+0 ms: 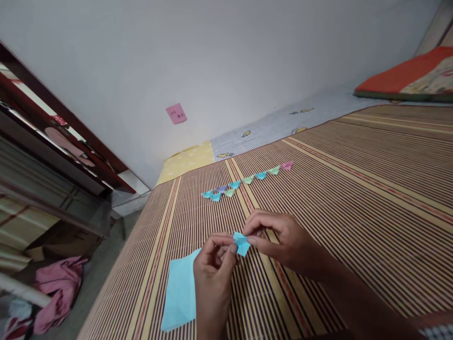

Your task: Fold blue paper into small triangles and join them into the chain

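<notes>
My left hand [213, 269] and my right hand [283, 241] meet over a striped bamboo mat [354, 198]. Both pinch a small folded light-blue paper piece [241, 243] between thumb and fingertips, just above the mat. A flat sheet of light-blue paper [180, 293] lies on the mat under and left of my left hand. Farther away, a row of several small folded paper pieces [244, 182] in blue, green, purple and pink lies in a slanted line.
A pink sticky note [176, 114] is stuck on the white wall. An orange-edged cushion [410, 75] lies at the far right. A dark wooden shelf [53, 137] and pink cloth [58, 288] are on the left, past the mat's edge.
</notes>
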### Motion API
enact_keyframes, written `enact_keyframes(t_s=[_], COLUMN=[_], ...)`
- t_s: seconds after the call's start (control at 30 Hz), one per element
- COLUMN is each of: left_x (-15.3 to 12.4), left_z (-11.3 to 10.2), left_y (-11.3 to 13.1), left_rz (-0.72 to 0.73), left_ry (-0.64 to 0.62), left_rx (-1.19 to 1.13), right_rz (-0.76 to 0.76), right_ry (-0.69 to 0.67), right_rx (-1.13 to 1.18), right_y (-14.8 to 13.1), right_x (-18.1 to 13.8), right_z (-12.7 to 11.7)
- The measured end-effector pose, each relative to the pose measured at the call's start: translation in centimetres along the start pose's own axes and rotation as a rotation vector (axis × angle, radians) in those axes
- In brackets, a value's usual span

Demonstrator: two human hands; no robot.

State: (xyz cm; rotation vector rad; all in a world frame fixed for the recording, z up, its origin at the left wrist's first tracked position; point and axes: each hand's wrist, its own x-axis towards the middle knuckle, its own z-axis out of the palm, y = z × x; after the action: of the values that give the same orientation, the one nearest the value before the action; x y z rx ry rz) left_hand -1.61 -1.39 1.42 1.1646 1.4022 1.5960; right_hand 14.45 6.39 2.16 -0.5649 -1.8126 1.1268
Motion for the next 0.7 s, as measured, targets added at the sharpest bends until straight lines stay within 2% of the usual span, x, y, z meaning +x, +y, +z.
enact_keyframes(t_s=[0.07,0.3,0.5,0.7], left_x=[-0.02,-0.2,-0.4,-0.16], left_z=[0.09,0.49,0.68,0.71], left_y=[0.01,0.42,0.28,-0.15], left_rz=[0.016,0.044,0.03,-0.016], left_ry=[-0.002,0.019,0.093,0.096], left_rx=[0.027,0.084,0.019,-0.099], right_rz=[-0.036,-0.091,-0.131,-0.177], right_ry=[0.035,0.032,0.054,0.116], right_rx=[-0.042,-0.068,-0.079,-0.104], right_y=[0.14,0.3,0.49,0.22], right_x=[0.08,0.13,0.04,-0.03], right_z=[0.22,0.69,0.83,0.95])
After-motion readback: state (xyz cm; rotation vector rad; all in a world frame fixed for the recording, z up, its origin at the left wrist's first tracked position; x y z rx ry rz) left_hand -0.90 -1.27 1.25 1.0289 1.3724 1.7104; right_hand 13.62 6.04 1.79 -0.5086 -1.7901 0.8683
